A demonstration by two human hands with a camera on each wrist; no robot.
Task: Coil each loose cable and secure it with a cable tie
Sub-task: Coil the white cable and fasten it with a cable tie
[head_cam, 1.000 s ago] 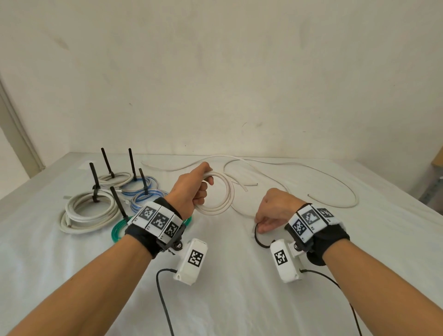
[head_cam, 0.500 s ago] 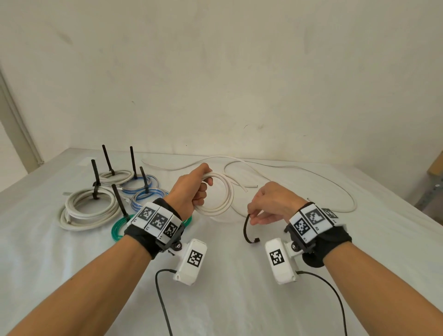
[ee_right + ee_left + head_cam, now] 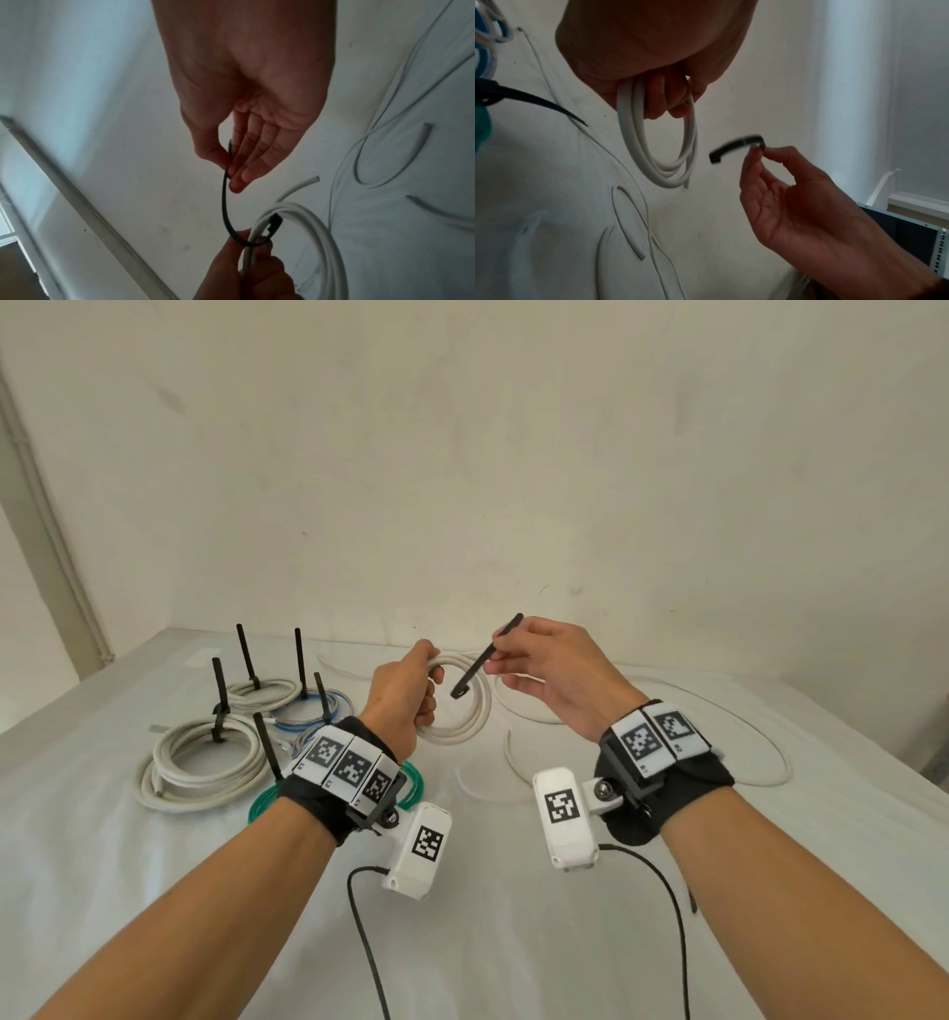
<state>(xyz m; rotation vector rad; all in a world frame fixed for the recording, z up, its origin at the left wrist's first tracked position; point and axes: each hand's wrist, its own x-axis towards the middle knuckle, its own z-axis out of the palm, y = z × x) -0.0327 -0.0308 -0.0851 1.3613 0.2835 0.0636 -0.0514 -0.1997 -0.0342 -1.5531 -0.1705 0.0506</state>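
My left hand grips a white cable coil and holds it up above the table; the same coil hangs from the curled fingers in the left wrist view. My right hand pinches a black cable tie between thumb and fingers, just right of the coil. The tie curves down, and its head end lies close to the coil. Whether the tie touches the coil I cannot tell.
Several coils bound with black ties lie at the left: a thick white one, blue ones and a green one. A long thin white cable loops loose across the table's right side. A wall stands close behind.
My right hand has lifted the black cable tie off the table and brought it up beside the coil. The left hand has kept its grip on the coil.
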